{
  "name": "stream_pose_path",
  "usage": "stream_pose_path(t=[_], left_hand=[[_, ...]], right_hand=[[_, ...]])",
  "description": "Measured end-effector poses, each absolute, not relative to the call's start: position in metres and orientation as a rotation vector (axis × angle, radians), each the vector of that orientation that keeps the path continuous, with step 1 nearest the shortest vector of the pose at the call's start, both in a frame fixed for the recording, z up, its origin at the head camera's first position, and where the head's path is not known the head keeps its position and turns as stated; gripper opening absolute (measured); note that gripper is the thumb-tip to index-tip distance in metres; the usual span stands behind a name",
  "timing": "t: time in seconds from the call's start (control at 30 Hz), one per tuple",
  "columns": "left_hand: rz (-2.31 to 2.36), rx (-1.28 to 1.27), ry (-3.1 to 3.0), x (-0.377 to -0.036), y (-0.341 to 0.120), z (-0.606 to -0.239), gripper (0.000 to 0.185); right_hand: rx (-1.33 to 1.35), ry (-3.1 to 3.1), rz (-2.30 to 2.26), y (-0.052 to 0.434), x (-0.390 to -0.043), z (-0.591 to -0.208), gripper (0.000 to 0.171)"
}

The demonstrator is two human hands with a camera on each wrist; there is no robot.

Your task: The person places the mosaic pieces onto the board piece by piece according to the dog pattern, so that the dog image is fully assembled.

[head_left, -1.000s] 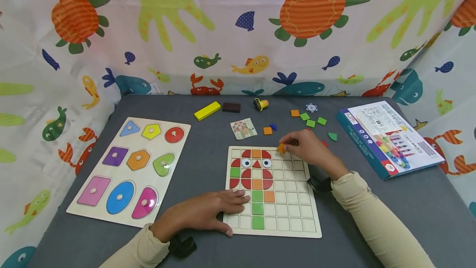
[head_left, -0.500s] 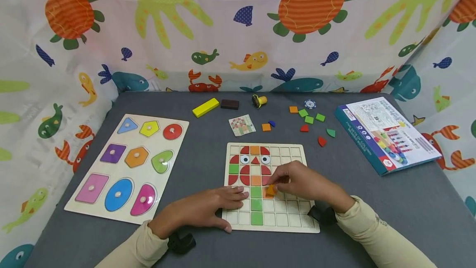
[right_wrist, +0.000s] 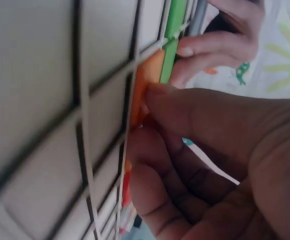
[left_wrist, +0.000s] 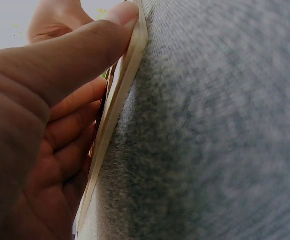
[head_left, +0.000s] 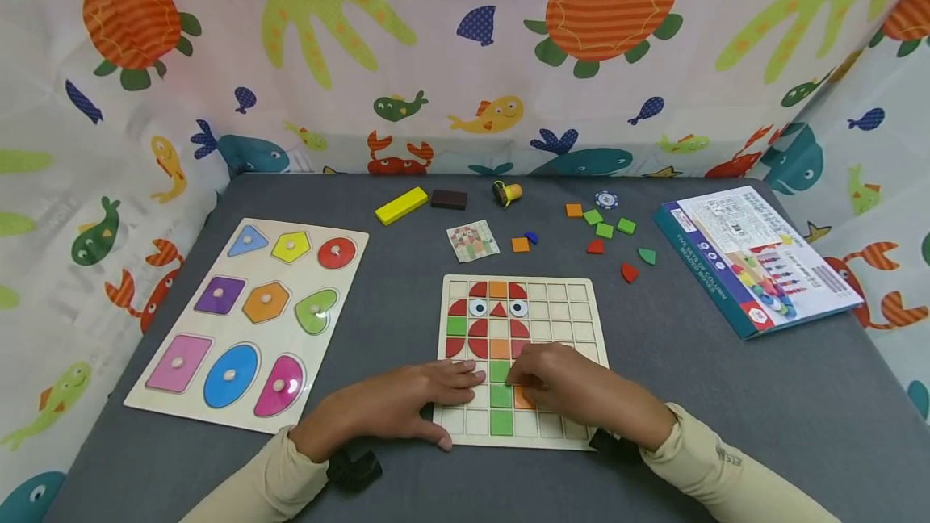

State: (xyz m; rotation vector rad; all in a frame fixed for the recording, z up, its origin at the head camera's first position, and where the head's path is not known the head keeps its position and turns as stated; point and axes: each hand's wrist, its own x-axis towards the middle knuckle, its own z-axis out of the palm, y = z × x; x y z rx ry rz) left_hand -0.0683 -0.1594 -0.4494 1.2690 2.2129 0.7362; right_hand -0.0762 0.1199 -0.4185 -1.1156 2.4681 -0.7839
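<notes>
Right hand down on grid board, fingertips pinching orange tile into its cell beside green column. Light, stiff, small: best gripped by edges. Left hand flat, steadying board's corner.

Grid board centre near; shape puzzle left; box right; loose tiles and card behind board.

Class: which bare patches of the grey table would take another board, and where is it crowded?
Bare: between grid board and game box; the right front corner. Crowded: loose tiles behind the grid board; both hands on its near edge.
</notes>
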Motion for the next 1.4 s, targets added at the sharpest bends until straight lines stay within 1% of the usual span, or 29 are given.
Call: stream_pose_path(t=[0.1, 0.23, 0.4, 0.67, 0.97, 1.1, 1.23, 1.4], left_hand=[[0.736, 1.267, 2.212, -0.069, -0.16, -0.449, 0.072], [0.732, 1.272, 2.213, -0.07, -0.16, -0.448, 0.072], [0.726, 1.278, 2.215, -0.069, -0.159, -0.447, 0.072], [0.726, 1.3, 2.224, -0.069, -0.158, -0.448, 0.073], [0.74, 1.295, 2.216, -0.069, -0.159, -0.45, 0.073], [0.74, 1.302, 2.219, -0.069, -0.159, -0.45, 0.072], [0.741, 1.302, 2.216, -0.068, -0.159, -0.449, 0.072], [0.74, 1.293, 2.216, -0.067, -0.159, -0.449, 0.072]], right_hand=[[-1.128, 2.471, -0.789, 0.12, -0.077, -0.42, 0.017], [-1.085, 2.46, -0.847, 0.124, -0.085, -0.42, 0.014], [-0.964, 2.513, -0.956, 0.14, -0.105, -0.42, 0.015], [-0.805, 2.746, -0.956, 0.177, -0.138, -0.427, 0.016], [-0.52, 2.842, -0.959, 0.228, -0.169, -0.431, 0.023], [-0.383, 2.84, -0.977, 0.248, -0.184, -0.432, 0.029], [-0.289, 2.811, -1.029, 0.261, -0.199, -0.43, 0.035], [-0.217, 2.832, -1.06, 0.271, -0.219, -0.436, 0.037]])
